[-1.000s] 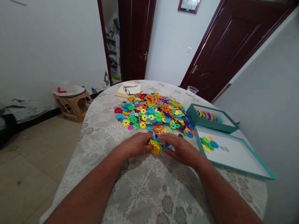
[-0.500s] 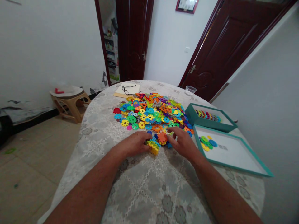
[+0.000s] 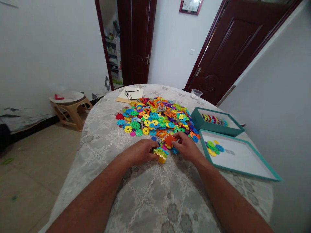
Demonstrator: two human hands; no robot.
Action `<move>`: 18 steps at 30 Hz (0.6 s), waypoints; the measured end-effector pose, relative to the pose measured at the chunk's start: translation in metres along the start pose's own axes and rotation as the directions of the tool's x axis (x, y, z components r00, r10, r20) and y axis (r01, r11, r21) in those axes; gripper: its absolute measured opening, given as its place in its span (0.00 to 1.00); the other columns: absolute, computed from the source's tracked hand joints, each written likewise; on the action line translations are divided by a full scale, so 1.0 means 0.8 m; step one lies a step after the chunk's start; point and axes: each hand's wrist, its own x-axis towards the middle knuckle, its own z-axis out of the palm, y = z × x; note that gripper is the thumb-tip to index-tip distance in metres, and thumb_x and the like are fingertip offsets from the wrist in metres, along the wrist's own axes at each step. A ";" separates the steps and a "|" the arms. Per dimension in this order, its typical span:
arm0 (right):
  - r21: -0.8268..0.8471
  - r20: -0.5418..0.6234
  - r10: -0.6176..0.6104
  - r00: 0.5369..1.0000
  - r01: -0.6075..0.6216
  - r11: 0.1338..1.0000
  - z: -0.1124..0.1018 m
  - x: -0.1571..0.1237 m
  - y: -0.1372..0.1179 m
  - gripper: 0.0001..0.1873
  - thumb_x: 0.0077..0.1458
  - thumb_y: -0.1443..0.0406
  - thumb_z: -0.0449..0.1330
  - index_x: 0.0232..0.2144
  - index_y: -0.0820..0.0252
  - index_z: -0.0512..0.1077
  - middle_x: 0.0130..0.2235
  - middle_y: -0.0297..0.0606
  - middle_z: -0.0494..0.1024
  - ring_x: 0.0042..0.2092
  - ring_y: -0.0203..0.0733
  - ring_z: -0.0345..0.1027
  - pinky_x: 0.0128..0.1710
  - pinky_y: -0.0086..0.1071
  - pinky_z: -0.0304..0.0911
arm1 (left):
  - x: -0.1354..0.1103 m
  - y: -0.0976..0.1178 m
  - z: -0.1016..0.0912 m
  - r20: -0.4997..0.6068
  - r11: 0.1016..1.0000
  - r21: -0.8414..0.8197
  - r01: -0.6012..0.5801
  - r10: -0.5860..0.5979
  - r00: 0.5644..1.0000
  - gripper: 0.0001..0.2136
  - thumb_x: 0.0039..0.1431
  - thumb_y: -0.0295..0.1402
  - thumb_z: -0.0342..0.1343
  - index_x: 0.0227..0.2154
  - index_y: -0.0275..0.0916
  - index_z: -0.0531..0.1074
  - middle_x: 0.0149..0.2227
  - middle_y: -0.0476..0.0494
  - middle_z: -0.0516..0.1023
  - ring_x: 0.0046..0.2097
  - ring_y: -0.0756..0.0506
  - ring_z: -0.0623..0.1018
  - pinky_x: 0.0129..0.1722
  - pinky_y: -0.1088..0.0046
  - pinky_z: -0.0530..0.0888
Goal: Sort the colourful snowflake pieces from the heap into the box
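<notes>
A heap of colourful plastic snowflake discs (image 3: 145, 122) lies on the cloth-covered table. At its near edge my left hand (image 3: 143, 151) is closed round a stack of snowflake discs (image 3: 160, 155), yellow at the near end with blue and green behind. My right hand (image 3: 184, 144) pinches an orange snowflake disc (image 3: 169, 140) between thumb and fingers, to the right of that stack and slightly farther off. Yellow shows just under the orange disc. A few loose blue and pink discs lie between and beneath my hands, partly hidden.
A teal box (image 3: 218, 124) with a row of discs stands at the right. Nearer is its teal-rimmed lid (image 3: 239, 158), with a picture of discs. Glasses (image 3: 130, 95) on a notebook (image 3: 121, 97) and a clear plastic cup (image 3: 196, 94) are at the far side.
My right hand has closed on the orange disc; its fingers were more spread and near a whitish piece before. My left hand keeps its stack. The view has shifted slightly.
</notes>
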 end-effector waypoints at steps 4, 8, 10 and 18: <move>0.048 -0.002 0.051 0.999 -0.051 0.998 0.000 0.002 0.008 0.08 0.57 0.60 0.60 0.37 0.58 0.73 0.33 0.33 0.77 0.32 0.40 0.69 0.32 0.30 0.60 | 0.001 0.006 0.004 0.001 1.000 -0.002 -0.019 0.019 1.000 0.08 0.60 0.34 0.61 0.42 0.42 0.77 0.42 0.45 0.81 0.41 0.44 0.76 0.41 0.70 0.67; 0.130 -0.037 0.081 0.996 -0.076 0.989 -0.007 0.007 0.007 0.09 0.58 0.58 0.60 0.36 0.57 0.72 0.31 0.32 0.75 0.30 0.39 0.67 0.30 0.30 0.59 | 0.001 0.008 0.003 -0.008 1.000 -0.022 -0.012 0.012 1.000 0.08 0.59 0.33 0.62 0.42 0.42 0.77 0.43 0.46 0.82 0.42 0.44 0.76 0.41 0.71 0.67; 0.213 -0.021 0.083 0.996 -0.076 0.974 -0.016 0.008 0.003 0.10 0.59 0.57 0.60 0.36 0.57 0.71 0.29 0.31 0.74 0.29 0.38 0.66 0.29 0.30 0.60 | 0.001 0.010 0.001 -0.005 0.999 -0.031 -0.010 0.010 1.000 0.08 0.59 0.34 0.63 0.41 0.42 0.77 0.42 0.46 0.81 0.42 0.44 0.76 0.40 0.72 0.67; 0.040 0.191 -0.129 0.973 0.124 0.991 -0.037 -0.035 -0.036 0.05 0.63 0.62 0.58 0.37 0.56 0.73 0.32 0.33 0.77 0.34 0.39 0.69 0.33 0.31 0.60 | 0.007 0.017 0.018 -0.057 0.999 -0.043 -0.010 0.008 0.998 0.06 0.60 0.33 0.61 0.40 0.41 0.77 0.38 0.47 0.80 0.40 0.44 0.76 0.39 0.72 0.67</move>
